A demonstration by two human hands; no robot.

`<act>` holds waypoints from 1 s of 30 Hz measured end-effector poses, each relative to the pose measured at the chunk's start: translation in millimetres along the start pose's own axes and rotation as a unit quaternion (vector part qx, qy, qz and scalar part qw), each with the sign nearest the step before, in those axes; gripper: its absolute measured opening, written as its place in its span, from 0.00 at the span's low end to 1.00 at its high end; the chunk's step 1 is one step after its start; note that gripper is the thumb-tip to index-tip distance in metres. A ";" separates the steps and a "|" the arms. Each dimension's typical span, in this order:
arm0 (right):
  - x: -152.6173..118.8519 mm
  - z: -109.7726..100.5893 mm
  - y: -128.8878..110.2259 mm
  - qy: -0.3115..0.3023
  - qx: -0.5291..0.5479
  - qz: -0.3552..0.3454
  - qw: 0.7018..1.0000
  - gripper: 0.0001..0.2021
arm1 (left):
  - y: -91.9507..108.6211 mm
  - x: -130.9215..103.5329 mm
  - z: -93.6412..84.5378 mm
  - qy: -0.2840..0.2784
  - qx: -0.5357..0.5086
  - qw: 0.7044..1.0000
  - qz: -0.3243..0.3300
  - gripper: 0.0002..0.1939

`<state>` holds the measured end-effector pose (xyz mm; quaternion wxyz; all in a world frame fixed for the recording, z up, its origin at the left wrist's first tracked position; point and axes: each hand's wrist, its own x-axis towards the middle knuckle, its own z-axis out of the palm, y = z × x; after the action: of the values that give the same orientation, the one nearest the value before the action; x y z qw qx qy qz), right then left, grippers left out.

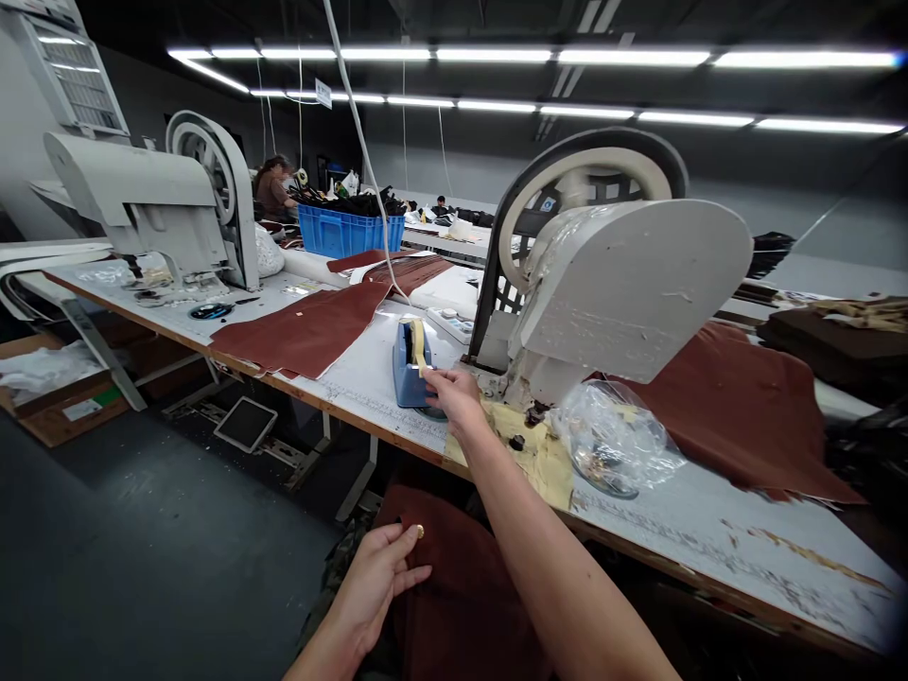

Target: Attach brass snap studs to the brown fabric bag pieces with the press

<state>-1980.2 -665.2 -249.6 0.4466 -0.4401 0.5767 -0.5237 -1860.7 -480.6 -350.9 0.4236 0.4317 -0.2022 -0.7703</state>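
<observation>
My right hand (460, 395) is closed at the front of a blue tape dispenser (401, 378), its fingertips pinched on the end of the pale masking tape (418, 346). The dispenser stands upright near the table's front edge. Lower down, my left hand (379, 572) is closed, with thumb and fingers at the edge of a reddish-brown fabric piece (454, 586) lying over my lap. A small round gold button (420, 532) shows on that fabric just beyond the left thumb tip. My right forearm covers part of the fabric.
A white press machine (631, 293) with a large wheel stands right of the dispenser, a clear plastic bag (614, 440) beside it. Brown fabric (305, 331) lies left on the table (355, 392). Farther off are another machine (148, 199), a blue crate (347, 232) and a seated person (273, 194).
</observation>
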 end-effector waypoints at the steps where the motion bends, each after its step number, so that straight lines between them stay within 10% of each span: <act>1: -0.4 0.1 2.3 -0.008 -0.014 -0.002 1.000 0.17 | 0.2 -0.1 0.3 -0.002 0.001 1.000 -0.005 0.14; 10: 5.3 -10.5 12.1 -0.039 -0.088 -0.106 0.990 0.13 | 1.3 -0.8 1.6 -0.011 0.005 1.000 0.026 0.13; 21: -161.8 -91.4 40.6 -0.286 -0.213 -0.126 0.926 0.18 | 26.0 -30.5 14.0 -0.076 0.098 0.986 0.110 0.19; 30: -169.7 -108.9 41.3 -0.269 -0.280 -0.200 0.899 0.16 | 15.7 -38.1 34.3 -0.088 0.154 0.972 0.154 0.18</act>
<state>-2051.8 -474.0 -275.9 0.3291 -0.7773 0.4570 -0.2803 -1871.7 -459.8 -302.7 0.4462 0.3861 -0.4189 -0.6902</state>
